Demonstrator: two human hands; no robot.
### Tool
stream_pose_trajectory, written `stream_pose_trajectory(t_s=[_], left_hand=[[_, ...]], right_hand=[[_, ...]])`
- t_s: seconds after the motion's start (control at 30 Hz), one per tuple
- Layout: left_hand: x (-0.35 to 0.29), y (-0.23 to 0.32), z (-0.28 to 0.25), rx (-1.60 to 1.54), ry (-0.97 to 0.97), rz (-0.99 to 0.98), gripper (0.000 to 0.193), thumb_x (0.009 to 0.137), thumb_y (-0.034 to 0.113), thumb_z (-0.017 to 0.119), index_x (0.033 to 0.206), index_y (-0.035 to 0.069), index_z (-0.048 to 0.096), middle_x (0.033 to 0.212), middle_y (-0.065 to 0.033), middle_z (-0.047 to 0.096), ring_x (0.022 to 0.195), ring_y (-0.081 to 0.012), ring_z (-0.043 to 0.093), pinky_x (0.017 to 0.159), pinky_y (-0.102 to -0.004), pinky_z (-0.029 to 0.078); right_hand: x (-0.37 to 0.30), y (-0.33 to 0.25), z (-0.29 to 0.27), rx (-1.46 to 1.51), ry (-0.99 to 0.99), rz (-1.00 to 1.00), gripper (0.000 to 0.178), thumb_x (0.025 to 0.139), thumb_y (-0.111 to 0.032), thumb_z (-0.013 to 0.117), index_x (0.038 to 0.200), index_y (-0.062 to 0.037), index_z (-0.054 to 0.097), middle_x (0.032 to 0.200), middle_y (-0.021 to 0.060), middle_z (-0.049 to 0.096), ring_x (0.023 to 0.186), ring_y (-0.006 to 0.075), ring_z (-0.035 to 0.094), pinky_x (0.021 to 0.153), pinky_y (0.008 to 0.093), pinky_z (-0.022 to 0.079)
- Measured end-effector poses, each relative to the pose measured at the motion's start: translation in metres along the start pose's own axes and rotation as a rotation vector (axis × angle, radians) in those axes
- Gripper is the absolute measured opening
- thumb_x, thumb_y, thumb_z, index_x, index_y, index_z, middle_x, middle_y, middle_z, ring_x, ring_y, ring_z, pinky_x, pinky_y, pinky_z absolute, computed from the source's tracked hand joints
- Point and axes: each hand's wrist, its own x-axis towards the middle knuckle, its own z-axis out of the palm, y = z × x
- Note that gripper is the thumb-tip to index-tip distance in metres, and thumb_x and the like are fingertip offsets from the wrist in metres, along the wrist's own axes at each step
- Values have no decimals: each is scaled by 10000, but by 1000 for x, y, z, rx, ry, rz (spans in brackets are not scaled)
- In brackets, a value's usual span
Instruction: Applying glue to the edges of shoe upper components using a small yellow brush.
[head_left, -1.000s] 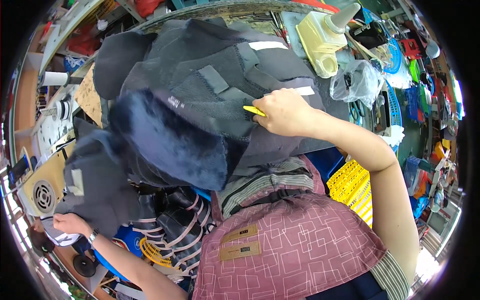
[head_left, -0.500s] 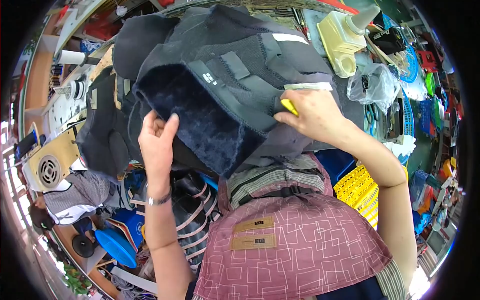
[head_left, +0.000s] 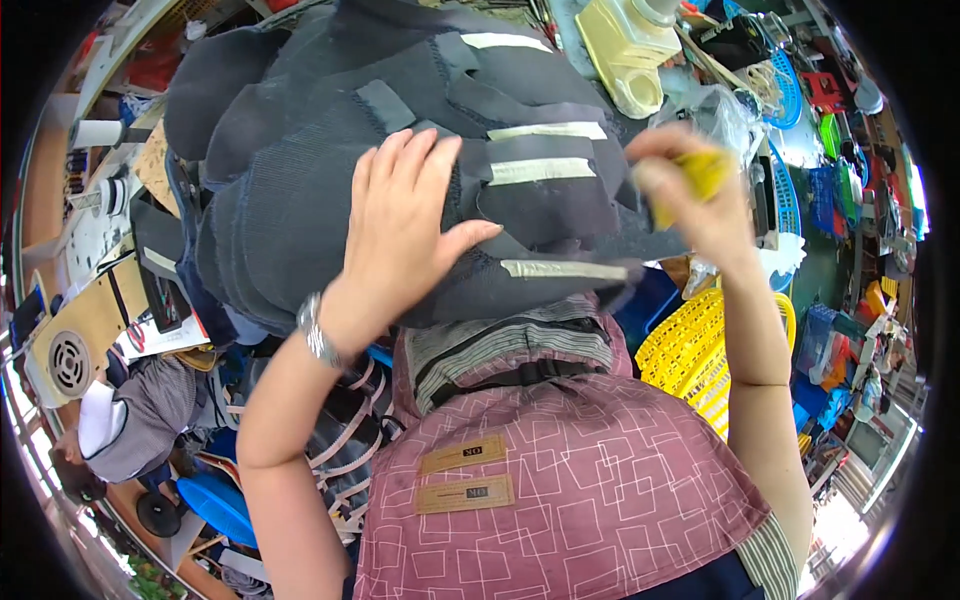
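Left hand [head_left: 400, 215]: laid palm down, fingers extended and thumb held apart, on a dark grey ribbed fabric piece [head_left: 300, 190]; nothing is seen gripped.
Right hand [head_left: 712, 220]: closed around a yellow tool [head_left: 708, 172], both blurred; positioned at the pile's right end, where contact cannot be told.
Fabric pile: heaped on the worktable in front of the apron [head_left: 590, 475], marked on its right half by pale strips [head_left: 540, 172].
Beyond the pile: a cream plastic container [head_left: 628, 45] is placed at the upper right.
Beside the apron: a yellow perforated basket [head_left: 685, 345] is seen on the right.
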Motion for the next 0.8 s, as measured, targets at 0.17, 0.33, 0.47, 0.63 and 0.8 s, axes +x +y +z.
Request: stream_pose_trajectory(t_s=[0.17, 0.33, 0.47, 0.63, 0.8], left_hand=[[13, -22, 18, -82, -79, -53, 581, 654, 370, 705, 1089, 38, 512, 1005, -119, 541, 999, -276, 480, 875, -387, 338], [17, -13, 3, -332, -160, -291, 287, 731, 274, 672, 793, 1, 613, 697, -104, 579, 643, -256, 565, 633, -328, 427], [16, -30, 6, -1067, -234, -662, 276, 855, 246, 574, 802, -21, 623, 816, -64, 654, 685, -95, 592, 638, -232, 458], [9, -42, 6, -1575, -247, -977, 218, 889, 198, 523, 927, -6, 589, 869, -52, 633, 731, -88, 587, 669, -220, 474], [3, -45, 13, -1888, -190, -989, 187, 889, 174, 518, 963, 6, 555, 914, -65, 621, 794, -125, 616, 731, -228, 503]], right_hand=[[-16, -2, 30, -516, -54, -520, 282, 671, -222, 723, 847, -65, 568, 654, 65, 548, 543, 212, 536, 495, 308, 424], [-30, -7, 18, 449, 186, -179, 353, 712, -72, 649, 1025, -21, 494, 779, 36, 520, 700, 111, 511, 623, 248, 438], [-27, 3, 47, 542, -50, -254, 422, 677, -37, 683, 1038, -21, 465, 987, 96, 511, 906, 165, 513, 803, 293, 428], [-12, 5, 63, 497, 89, -390, 310, 659, -59, 718, 882, -31, 504, 850, 101, 551, 817, 179, 549, 754, 294, 456], [38, 6, 96, 300, -47, -459, 228, 673, -59, 676, 807, -54, 493, 841, 74, 556, 785, 156, 555, 711, 263, 446]])
